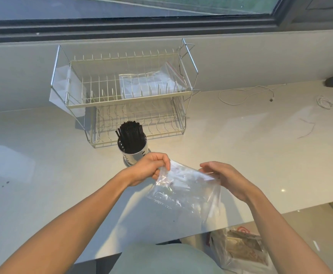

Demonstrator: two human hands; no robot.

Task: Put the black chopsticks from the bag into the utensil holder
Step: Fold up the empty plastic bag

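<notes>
Both hands hold a clear plastic bag (183,192) above the pale counter (240,147). The left hand (149,169) pinches the bag's upper left corner between fingers and thumb; the right hand (226,178) grips the upper right edge, fingers curled on the film. The bag looks empty, though glare makes that hard to confirm. The black chopsticks (131,136) stand bunched in the perforated metal utensil holder (133,153), just beyond the left hand and in front of a two-tier wire dish rack (126,89)
</notes>
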